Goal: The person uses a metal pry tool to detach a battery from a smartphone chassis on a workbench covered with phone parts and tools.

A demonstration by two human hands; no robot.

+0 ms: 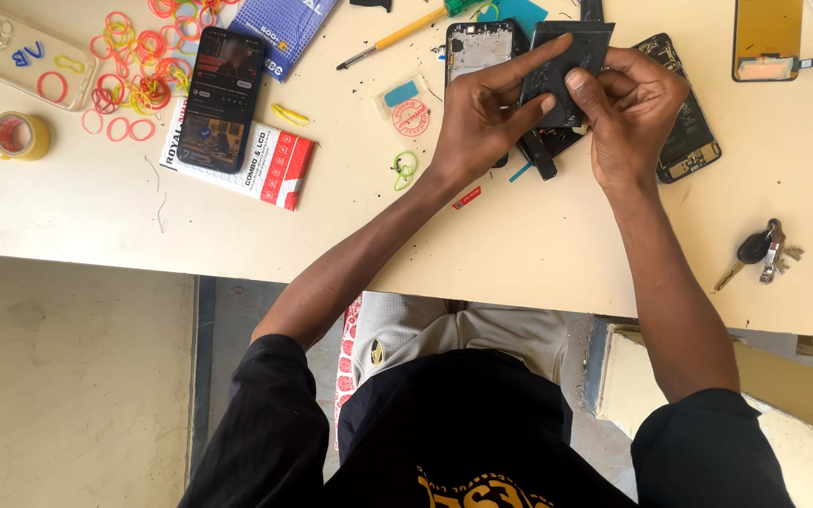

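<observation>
Both the left hand point(482, 118) and right hand point(630, 118) grip a dark phone panel point(565, 68) held just above the table point(538, 235); an opened phone point(687, 122) lies right of the panel; keys point(764, 252) lie farther right.

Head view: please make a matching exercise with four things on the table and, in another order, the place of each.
Things:
1. black flat part
2. keys
3. tape roll
4. lit phone

Places:
A. far left of the table
B. on a red and white box
C. held by the left hand and right hand
D. near the table's right front edge

Pairs: 1-C, 2-D, 3-A, 4-B
</observation>
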